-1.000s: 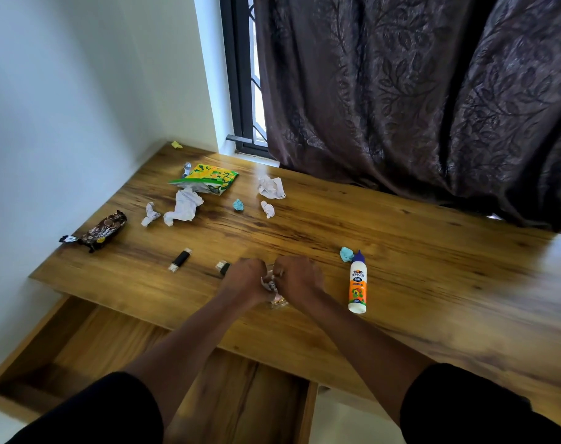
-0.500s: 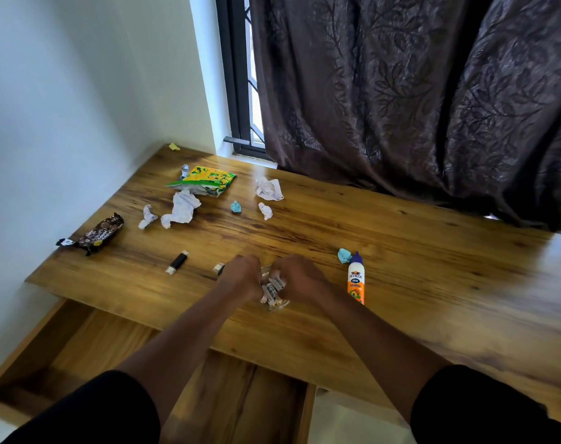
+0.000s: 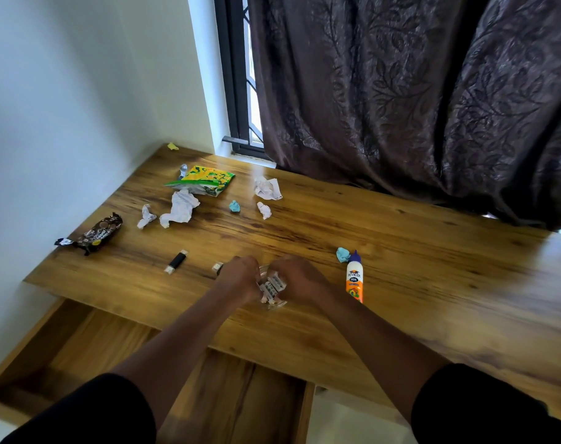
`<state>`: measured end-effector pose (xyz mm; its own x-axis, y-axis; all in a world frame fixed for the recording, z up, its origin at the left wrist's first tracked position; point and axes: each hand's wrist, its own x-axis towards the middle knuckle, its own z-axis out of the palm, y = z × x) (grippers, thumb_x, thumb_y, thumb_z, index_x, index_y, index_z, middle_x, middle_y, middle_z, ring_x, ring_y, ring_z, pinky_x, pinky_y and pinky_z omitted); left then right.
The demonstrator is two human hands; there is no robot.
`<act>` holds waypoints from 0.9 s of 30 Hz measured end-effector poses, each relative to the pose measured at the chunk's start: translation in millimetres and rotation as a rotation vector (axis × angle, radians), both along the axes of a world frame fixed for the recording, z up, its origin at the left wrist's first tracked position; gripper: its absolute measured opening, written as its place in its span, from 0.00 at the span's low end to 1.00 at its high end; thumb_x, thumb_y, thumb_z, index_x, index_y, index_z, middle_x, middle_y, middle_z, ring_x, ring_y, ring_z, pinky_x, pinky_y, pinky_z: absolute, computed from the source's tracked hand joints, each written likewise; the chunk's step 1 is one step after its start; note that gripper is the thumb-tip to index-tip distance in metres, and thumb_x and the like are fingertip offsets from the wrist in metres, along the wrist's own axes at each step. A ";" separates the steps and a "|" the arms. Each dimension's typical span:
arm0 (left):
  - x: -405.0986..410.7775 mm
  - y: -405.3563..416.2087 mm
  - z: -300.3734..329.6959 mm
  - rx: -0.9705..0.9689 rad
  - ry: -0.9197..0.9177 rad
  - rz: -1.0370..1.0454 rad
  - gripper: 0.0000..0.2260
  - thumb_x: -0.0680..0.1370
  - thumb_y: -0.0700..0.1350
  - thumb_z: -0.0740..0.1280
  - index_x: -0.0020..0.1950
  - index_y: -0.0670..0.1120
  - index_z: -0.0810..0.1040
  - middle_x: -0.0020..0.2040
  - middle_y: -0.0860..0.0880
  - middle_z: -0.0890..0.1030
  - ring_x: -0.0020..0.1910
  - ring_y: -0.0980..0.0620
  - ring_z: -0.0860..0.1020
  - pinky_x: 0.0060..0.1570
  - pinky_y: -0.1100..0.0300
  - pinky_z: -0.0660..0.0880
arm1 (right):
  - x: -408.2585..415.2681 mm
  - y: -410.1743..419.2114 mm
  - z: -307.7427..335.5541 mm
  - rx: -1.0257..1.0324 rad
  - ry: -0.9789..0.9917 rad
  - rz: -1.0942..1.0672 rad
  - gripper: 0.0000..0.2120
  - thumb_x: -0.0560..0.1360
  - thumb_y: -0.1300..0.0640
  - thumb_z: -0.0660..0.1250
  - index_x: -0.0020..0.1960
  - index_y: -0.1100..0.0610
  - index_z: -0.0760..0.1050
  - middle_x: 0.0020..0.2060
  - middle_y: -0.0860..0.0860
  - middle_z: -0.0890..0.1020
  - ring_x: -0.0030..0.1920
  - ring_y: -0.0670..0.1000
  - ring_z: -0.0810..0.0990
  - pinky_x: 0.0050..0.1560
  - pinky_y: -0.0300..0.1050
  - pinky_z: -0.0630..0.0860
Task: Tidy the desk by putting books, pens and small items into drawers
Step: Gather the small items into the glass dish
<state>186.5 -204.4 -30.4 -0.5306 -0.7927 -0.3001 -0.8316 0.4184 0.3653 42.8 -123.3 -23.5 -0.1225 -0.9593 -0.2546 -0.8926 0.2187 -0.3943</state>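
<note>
While the open wooden drawer (image 3: 119, 357) is waiting just below, the left hand (image 3: 239, 278) and right hand (image 3: 300, 278) are clutching a clear packet of small white items (image 3: 272, 288) on the bench (image 3: 401, 267).

A warm-toned wooden desk with pronounced grain (image 3: 401, 251) fills a corner against a plain white wall (image 3: 64, 107). Daylight enters through a black-framed window with a metal grille (image 3: 237, 91), largely covered by a dark brown curtain embossed with leaves (image 3: 401, 91).
</note>
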 end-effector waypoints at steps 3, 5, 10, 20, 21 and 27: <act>-0.2 0.5 0.3 -0.010 -0.001 -0.002 0.21 0.65 0.48 0.83 0.54 0.48 0.82 0.51 0.50 0.83 0.53 0.50 0.80 0.45 0.57 0.77 | 0.5 1.5 -2.9 -0.025 0.008 -0.005 0.21 0.70 0.55 0.79 0.61 0.49 0.78 0.59 0.51 0.77 0.60 0.54 0.77 0.56 0.52 0.78; -0.2 0.8 1.3 -0.011 -0.001 -0.002 0.19 0.65 0.47 0.83 0.53 0.47 0.82 0.51 0.50 0.83 0.53 0.50 0.80 0.47 0.56 0.77 | 0.9 3.2 -4.2 -0.029 0.002 -0.015 0.21 0.71 0.55 0.79 0.61 0.48 0.78 0.60 0.50 0.77 0.60 0.54 0.77 0.55 0.51 0.77; 1.4 2.4 3.3 -0.027 0.007 -0.009 0.18 0.65 0.47 0.82 0.52 0.48 0.82 0.49 0.50 0.84 0.52 0.51 0.81 0.46 0.57 0.77 | -1.1 4.1 -3.2 -0.028 -0.021 -0.026 0.22 0.70 0.55 0.80 0.62 0.48 0.79 0.60 0.50 0.76 0.60 0.53 0.77 0.55 0.49 0.77; 9.7 1.4 4.8 0.005 0.070 -0.007 0.14 0.63 0.48 0.84 0.45 0.50 0.86 0.42 0.56 0.86 0.45 0.56 0.82 0.40 0.63 0.76 | 2.4 5.5 -2.5 -0.009 0.016 -0.007 0.27 0.69 0.53 0.81 0.65 0.48 0.77 0.62 0.51 0.75 0.62 0.55 0.76 0.58 0.52 0.77; 9.5 1.8 5.0 0.008 0.070 -0.011 0.14 0.64 0.48 0.84 0.45 0.49 0.86 0.43 0.56 0.86 0.45 0.57 0.82 0.38 0.64 0.74 | 2.6 6.5 -3.4 -0.014 0.015 -0.007 0.27 0.69 0.53 0.81 0.66 0.48 0.77 0.62 0.51 0.75 0.62 0.55 0.76 0.58 0.52 0.77; 9.3 3.8 6.9 0.037 0.040 0.018 0.13 0.66 0.45 0.83 0.47 0.49 0.85 0.45 0.54 0.85 0.48 0.55 0.80 0.46 0.61 0.75 | 4.3 15.1 -7.3 -0.088 0.025 -0.023 0.21 0.74 0.54 0.77 0.65 0.50 0.77 0.61 0.51 0.75 0.62 0.55 0.75 0.55 0.49 0.74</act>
<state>195.8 -200.6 -23.5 -0.5284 -0.7910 -0.3085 -0.8234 0.3888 0.4134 47.1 -108.2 -30.8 -0.1499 -0.9746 -0.1665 -0.8974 0.2048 -0.3908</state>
